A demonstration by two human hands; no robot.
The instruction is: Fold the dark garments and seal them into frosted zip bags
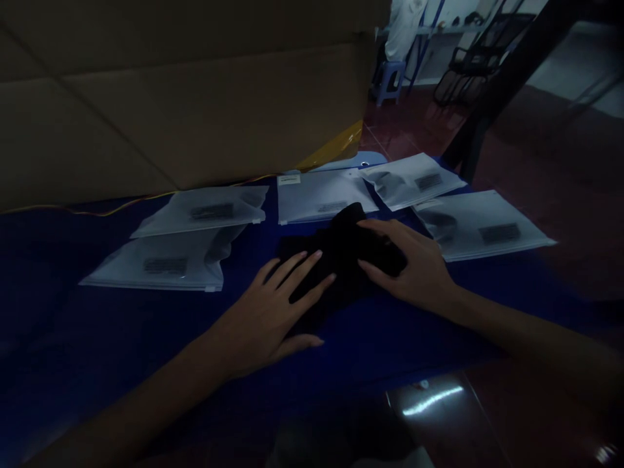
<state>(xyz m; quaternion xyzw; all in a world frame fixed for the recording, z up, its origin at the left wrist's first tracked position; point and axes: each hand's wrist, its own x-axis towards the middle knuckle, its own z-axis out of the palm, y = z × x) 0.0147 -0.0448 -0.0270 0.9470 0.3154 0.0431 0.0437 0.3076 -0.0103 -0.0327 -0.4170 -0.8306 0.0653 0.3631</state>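
A black piece of fabric lies bunched on the blue tabletop; it is too dark to tell what kind of item it is. My left hand rests on its left side with fingers spread and flat, thumb pointing right. Around the raised right part of the fabric curve the thumb and fingers of my right hand, gripping it. Just beyond my hands lies a white zip bag with a small label at its corner.
Two frosted zip bags overlap on the left. On the right are another bag and a bag with a dark printed block. Behind stands a large cardboard box. A person sits on a blue stool farther off.
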